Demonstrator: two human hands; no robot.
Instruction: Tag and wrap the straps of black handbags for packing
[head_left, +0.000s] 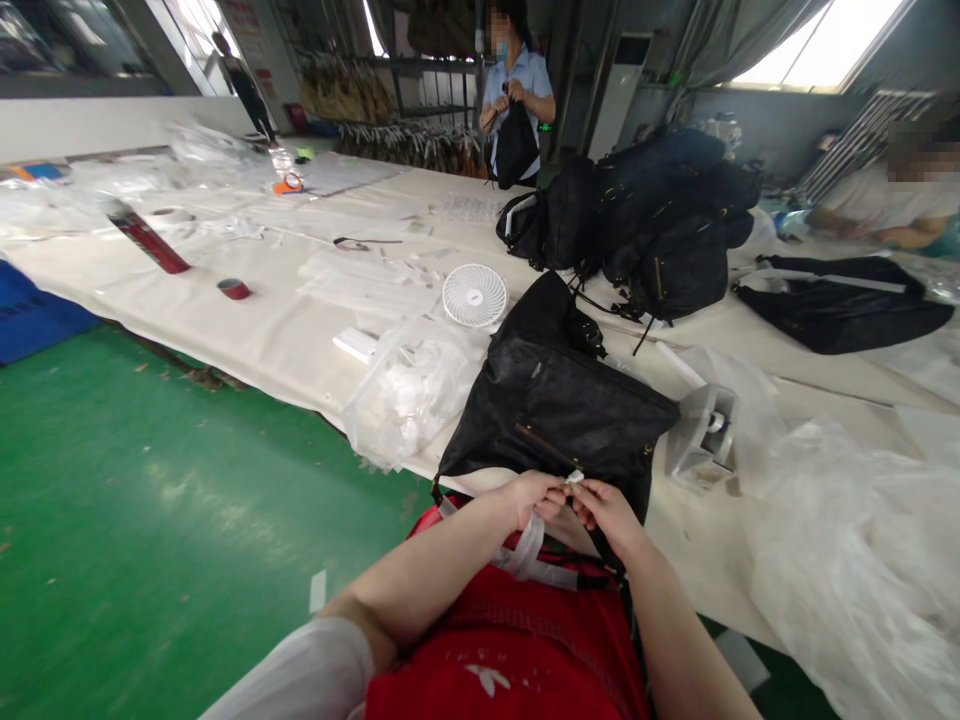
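Observation:
A black handbag [566, 400] with a zipped front pocket lies on the table edge in front of me. Over its near edge, my left hand [536, 497] and my right hand [602, 512] meet with their fingers closed. Both pinch a small white piece [574, 477], too small to make out as tag or wrapping. Below my left hand hangs a loop of whitish translucent wrap [529, 545], and more of it runs along the bag's strap [559, 575] across my red apron [517, 640].
Left of the bag are a clear plastic bag [409, 395] and a white fan [475, 295]. More black bags [637, 215] pile up behind. A clear box [703, 435] and plastic sheeting [855, 540] are at right. A person [521, 85] stands across the table holding a black bag.

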